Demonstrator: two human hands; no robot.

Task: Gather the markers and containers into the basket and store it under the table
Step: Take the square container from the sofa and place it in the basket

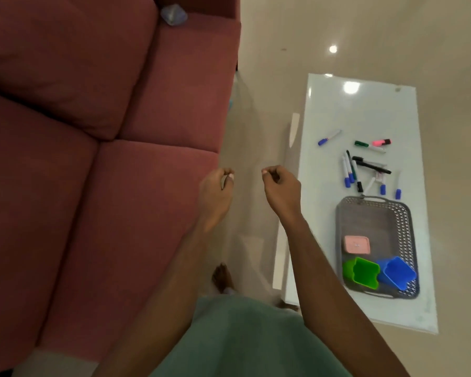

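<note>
Our plush red sofa (93,159) fills the left; right sits the glossy white table (365,110). On it the grey mesh basket (408,227) holds three plastic containers (360,272), markers (365,164) scattered beyond. Left hand (215,186) and right hand (280,186) hover curled, empty, well apart from them.

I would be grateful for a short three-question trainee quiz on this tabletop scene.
1. True or false: the green container already sits in the basket.
2. Where do the markers lie? A) in the basket B) on the table beyond the basket C) on the sofa
3. Fill in: the left hand and right hand are curled and hold ____.

Key: 1 true; 2 B; 3 nothing
</note>
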